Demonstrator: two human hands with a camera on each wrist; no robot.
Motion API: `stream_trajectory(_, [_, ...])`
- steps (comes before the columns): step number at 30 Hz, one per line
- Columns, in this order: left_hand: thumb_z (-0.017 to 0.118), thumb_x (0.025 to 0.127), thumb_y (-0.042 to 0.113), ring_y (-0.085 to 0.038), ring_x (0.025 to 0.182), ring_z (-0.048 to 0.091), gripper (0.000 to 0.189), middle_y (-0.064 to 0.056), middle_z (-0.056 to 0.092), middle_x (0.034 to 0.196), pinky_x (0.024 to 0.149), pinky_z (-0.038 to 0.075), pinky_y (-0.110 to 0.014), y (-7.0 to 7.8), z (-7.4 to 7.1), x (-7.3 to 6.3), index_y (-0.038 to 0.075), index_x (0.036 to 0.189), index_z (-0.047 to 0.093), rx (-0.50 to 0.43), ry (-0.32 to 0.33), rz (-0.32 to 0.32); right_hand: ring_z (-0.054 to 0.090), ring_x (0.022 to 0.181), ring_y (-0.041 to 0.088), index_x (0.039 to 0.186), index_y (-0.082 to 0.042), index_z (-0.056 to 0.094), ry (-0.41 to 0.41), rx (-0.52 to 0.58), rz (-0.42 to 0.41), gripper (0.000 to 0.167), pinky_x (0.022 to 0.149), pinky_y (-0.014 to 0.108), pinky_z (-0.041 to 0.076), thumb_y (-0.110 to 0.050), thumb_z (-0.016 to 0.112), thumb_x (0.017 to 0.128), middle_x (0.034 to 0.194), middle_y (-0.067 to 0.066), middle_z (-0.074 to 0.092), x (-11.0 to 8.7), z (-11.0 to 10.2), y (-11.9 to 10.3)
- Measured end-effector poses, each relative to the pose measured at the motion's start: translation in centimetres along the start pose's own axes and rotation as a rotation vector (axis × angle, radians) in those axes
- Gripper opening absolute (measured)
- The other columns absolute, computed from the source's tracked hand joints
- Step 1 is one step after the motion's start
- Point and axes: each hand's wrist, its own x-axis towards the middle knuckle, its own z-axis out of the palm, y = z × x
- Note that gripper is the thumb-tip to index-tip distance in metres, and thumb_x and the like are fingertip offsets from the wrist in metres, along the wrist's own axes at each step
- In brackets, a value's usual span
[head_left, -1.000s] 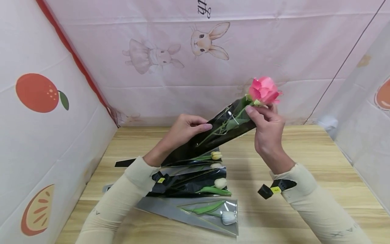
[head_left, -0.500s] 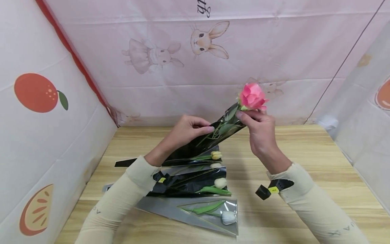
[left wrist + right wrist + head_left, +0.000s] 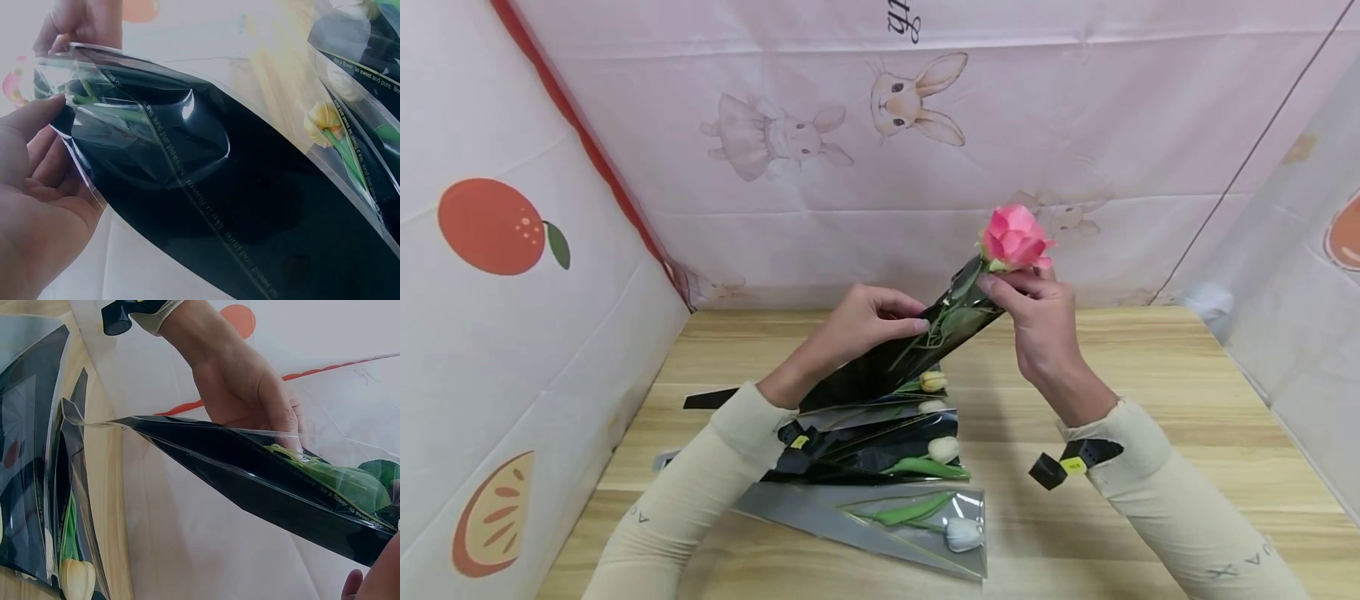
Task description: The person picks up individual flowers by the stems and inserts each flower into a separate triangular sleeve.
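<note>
A pink rose point(image 3: 1017, 237) stands out of the wide mouth of a black and clear flower sleeve point(image 3: 880, 367), which is raised at a slant over the table. My left hand point(image 3: 880, 318) pinches the sleeve partway along its edge, thumb on the clear front. Just under the bloom, my right hand point(image 3: 1047, 325) grips the sleeve's mouth between thumb and fingers. Green leaves and a stem point(image 3: 350, 484) show through the clear film in the right wrist view. In the left wrist view the dark lower part point(image 3: 262, 212) tapers away, and the rose is mostly hidden.
Wrapped tulips lie in a row on the wooden table point(image 3: 1120, 517): a yellow tulip point(image 3: 933, 382), a white tulip point(image 3: 943, 450) in black, and a white tulip point(image 3: 964, 535) in a grey sleeve nearest me. Fabric walls point(image 3: 790, 258) enclose the table's back and sides.
The rose and the sleeve's mouth have moved left and slightly down with my right hand. The mouth is now drawn in narrower beneath the bloom. My left hand has shifted slightly right.
</note>
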Motion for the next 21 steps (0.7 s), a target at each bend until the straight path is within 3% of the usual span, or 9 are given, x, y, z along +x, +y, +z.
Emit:
stream_trajectory(5, [0.079, 0.094, 0.021, -0.015, 0.092, 0.074, 0.020, -0.006, 0.079, 0.107, 0.083, 0.061, -0.030, 0.1, 0.2, -0.1, 0.011, 0.112, 0.080, 0.012, 0.021, 0.025, 0.050, 0.122, 0.015, 0.077, -0.026, 0.081, -0.040, -0.037, 0.004, 0.035, 0.090, 0.020, 0.052, 0.005, 0.072, 0.091, 0.120, -0.005, 0.058, -0.1, -0.3, -0.2])
stream_trajectory(8, [0.078, 0.095, 0.018, -0.014, 0.090, 0.074, 0.021, -0.009, 0.080, 0.106, 0.081, 0.060, -0.028, 0.0, 0.2, -0.1, 0.008, 0.112, 0.080, 0.023, 0.044, 0.047, 0.051, 0.114, 0.015, 0.079, -0.023, 0.081, -0.085, -0.074, 0.035, 0.030, 0.088, 0.020, 0.052, 0.002, 0.072, 0.092, 0.108, -0.007, 0.063, 0.0, -0.7, -0.6])
stream_trajectory(15, [0.077, 0.095, 0.018, -0.015, 0.090, 0.074, 0.017, -0.008, 0.079, 0.105, 0.080, 0.060, -0.028, 0.1, 0.2, -0.5, 0.009, 0.110, 0.081, -0.012, 0.092, 0.063, 0.054, 0.109, 0.014, 0.091, -0.028, 0.078, -0.200, -0.179, 0.192, 0.030, 0.092, 0.023, 0.049, 0.000, 0.066, 0.095, 0.103, -0.011, 0.070, -0.1, -1.2, -1.8])
stream_trajectory(21, [0.077, 0.096, 0.020, -0.016, 0.089, 0.074, 0.014, -0.004, 0.079, 0.107, 0.077, 0.059, -0.028, 0.2, 0.2, -0.8, 0.014, 0.108, 0.082, -0.019, 0.110, 0.090, 0.054, 0.108, 0.013, 0.098, -0.026, 0.073, -0.249, -0.302, 0.312, 0.016, 0.092, 0.027, 0.046, -0.010, 0.072, 0.095, 0.100, -0.015, 0.069, 0.2, -1.3, -2.7])
